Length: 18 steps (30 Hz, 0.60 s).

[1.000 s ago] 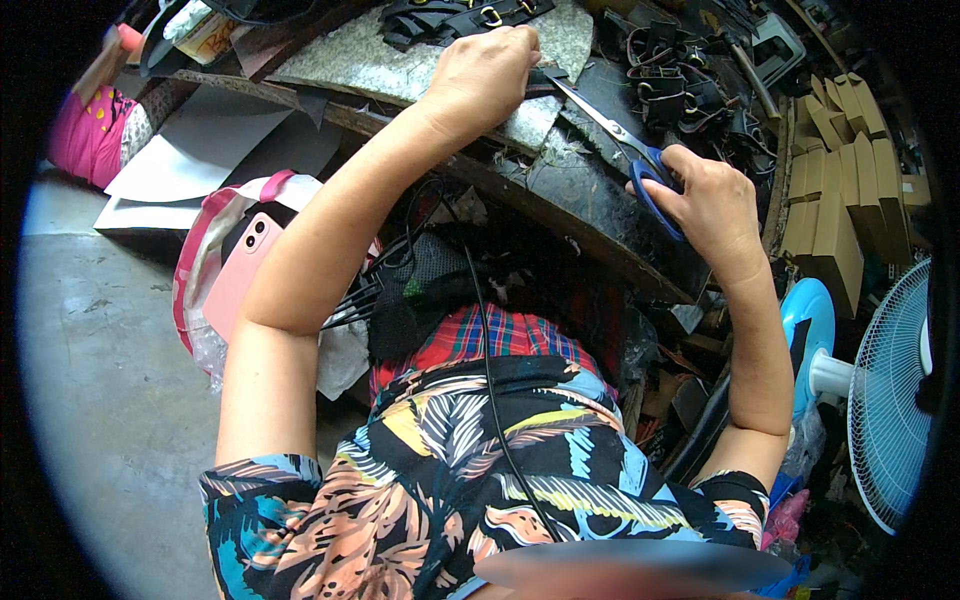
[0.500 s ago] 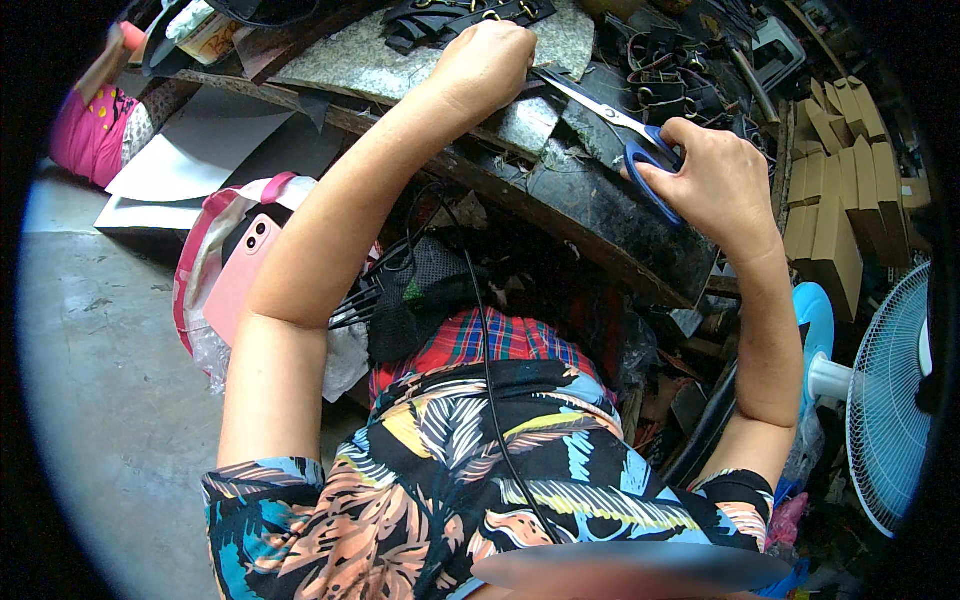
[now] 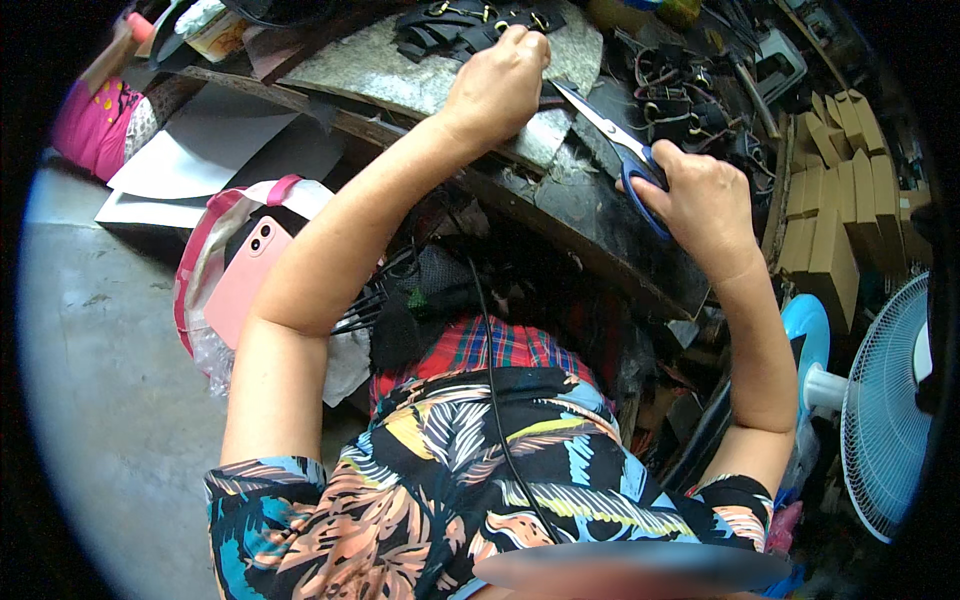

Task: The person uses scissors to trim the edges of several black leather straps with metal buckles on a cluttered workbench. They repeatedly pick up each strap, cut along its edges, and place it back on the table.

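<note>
Left hand [image 3: 500,85] stretched forward over the grey slab [image 3: 400,75], fingers curled tight and pinching a dark strap [image 3: 470,30] at the far edge of the slab. Cannot tell how much of the strap sits inside the fist, because the knuckles hide it. More black straps with small metal buckles lying in a heap just beyond the hand, touching one another.

Right hand [image 3: 700,200] closed around the blue handles of the scissors [image 3: 620,140], fingers through the loops and clenched. Blades a little apart, pointing up and left toward the left hand, tips very near its fingers. Cannot tell whether the blades touch the strap.

Scissors held above the dark workbench [image 3: 600,230], between the two hands, nearer to the right one.

To the right of the bench, a row of small brown boxes [image 3: 830,200], stacked close together. Lower right, a white and blue fan [image 3: 885,400], standing apart from the bench. On the left, near the floor, a pink bag [image 3: 235,280] with a pink phone [image 3: 250,275] in it, just below the left forearm. White sheets [image 3: 200,150] lying beside the bag, under the bench edge. Black tangle of clips and wires [image 3: 680,100] behind the scissors.
</note>
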Tool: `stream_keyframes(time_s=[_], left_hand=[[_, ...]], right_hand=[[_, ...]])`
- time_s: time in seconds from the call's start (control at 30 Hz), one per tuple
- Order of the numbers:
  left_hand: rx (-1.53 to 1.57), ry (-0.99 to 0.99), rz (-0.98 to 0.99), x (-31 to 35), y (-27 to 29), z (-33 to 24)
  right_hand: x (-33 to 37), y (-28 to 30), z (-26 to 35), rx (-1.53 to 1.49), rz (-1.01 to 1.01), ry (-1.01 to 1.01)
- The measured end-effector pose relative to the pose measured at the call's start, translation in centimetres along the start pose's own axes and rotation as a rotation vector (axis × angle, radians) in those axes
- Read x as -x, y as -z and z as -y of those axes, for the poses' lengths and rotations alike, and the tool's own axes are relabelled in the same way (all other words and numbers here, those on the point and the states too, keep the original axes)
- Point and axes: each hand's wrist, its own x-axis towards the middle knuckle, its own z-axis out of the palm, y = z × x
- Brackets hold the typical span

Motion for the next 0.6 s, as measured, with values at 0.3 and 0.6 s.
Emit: stream_keyframes(time_s=[0.3, 0.6], left_hand=[[-0.201, -0.026, 0.291, 0.5, 4.5, 0.4], [-0.591, -0.317, 0.002, -4.2, 1.7, 5.8]], right_hand=[[2.1, -6.2, -3.3, -1.269, -0.124, -0.341], [3.7, -7.0, -2.9, -1.459, -0.41, -0.37]])
